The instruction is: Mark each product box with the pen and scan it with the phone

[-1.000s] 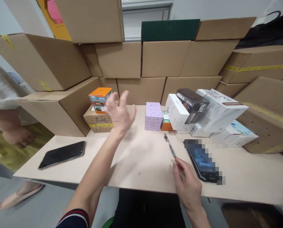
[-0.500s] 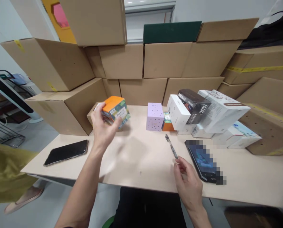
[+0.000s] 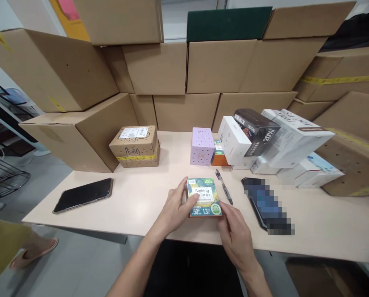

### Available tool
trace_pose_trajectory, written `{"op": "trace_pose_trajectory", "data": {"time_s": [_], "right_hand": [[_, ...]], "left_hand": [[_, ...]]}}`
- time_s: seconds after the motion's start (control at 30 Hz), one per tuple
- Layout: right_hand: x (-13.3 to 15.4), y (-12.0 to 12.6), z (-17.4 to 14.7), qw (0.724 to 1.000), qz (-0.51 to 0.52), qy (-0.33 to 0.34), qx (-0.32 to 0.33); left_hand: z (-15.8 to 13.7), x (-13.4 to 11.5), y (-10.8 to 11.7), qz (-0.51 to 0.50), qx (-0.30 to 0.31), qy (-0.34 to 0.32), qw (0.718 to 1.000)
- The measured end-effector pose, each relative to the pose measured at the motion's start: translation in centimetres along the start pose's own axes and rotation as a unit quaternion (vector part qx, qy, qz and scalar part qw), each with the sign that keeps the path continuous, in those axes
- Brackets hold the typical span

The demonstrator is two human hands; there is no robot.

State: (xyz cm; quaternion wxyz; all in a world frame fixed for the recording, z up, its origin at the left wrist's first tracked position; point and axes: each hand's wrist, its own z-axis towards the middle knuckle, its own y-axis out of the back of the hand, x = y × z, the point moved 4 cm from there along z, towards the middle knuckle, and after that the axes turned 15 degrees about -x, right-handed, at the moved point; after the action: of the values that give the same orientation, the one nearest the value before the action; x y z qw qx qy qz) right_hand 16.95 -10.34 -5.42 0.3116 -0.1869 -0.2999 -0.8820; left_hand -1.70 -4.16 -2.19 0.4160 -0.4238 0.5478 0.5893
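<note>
A small green and yellow box labelled "Binking" (image 3: pixel 208 200) is held low over the front of the table, its printed face turned up to me. My left hand (image 3: pixel 174 209) grips its left side, thumb across the label. At the box's lower right corner, my right hand (image 3: pixel 236 227) has its fingers closed on the edge. Just right of the box, a pen (image 3: pixel 224 187) lies on the table, apart from my right hand.
A taped brown parcel (image 3: pixel 138 149) stands at the back left, a phone (image 3: pixel 83 195) nearer. Behind the pen are a dotted purple box (image 3: pixel 202 147), an orange box (image 3: pixel 219 159) and stacked white and dark boxes (image 3: pixel 235 142). A dark handheld device (image 3: pixel 265 204) lies right. Cardboard cartons (image 3: pixel 184 113) wall the back.
My left hand has brought the box from the back left to the front middle, its label now facing up. My right hand has let go of the pen and taken the box's right corner.
</note>
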Motion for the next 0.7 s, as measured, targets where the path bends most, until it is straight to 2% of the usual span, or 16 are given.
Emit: {"op": "trace_pose_trajectory", "data": {"time_s": [0.07,0.13,0.23,0.3,0.4,0.47,0.57,0.7], "right_hand": [[-0.1,-0.2,0.0,1.000,-0.008,-0.003,0.015],[-0.2,-0.3,-0.1,1.000,-0.011,-0.009,0.018],[-0.4,-0.1,-0.4,1.000,0.002,-0.021,0.004],[-0.4,0.2,-0.5,0.999,0.020,-0.035,-0.016],[0.0,0.4,-0.3,0.997,0.042,-0.048,-0.036],[0.7,0.3,-0.1,0.998,0.053,-0.040,-0.023],[1.4,-0.2,0.2,0.997,0.061,-0.051,-0.002],[1.1,-1.1,-0.1,0.984,0.067,-0.161,0.025]], "left_hand": [[0.4,0.5,0.3,0.086,-0.037,-0.044,0.995],[0.5,1.3,0.8,0.112,-0.048,-0.057,0.991],[0.1,2.6,1.9,0.098,-0.024,-0.062,0.993],[-0.6,2.8,2.6,0.107,0.006,-0.095,0.990],[-1.8,2.7,2.9,0.185,0.024,-0.144,0.972],[-2.6,2.5,2.4,0.226,0.018,-0.170,0.959],[-3.8,2.0,1.1,0.213,-0.018,-0.227,0.950],[-4.8,1.1,0.5,0.119,-0.129,-0.268,0.947]]}}
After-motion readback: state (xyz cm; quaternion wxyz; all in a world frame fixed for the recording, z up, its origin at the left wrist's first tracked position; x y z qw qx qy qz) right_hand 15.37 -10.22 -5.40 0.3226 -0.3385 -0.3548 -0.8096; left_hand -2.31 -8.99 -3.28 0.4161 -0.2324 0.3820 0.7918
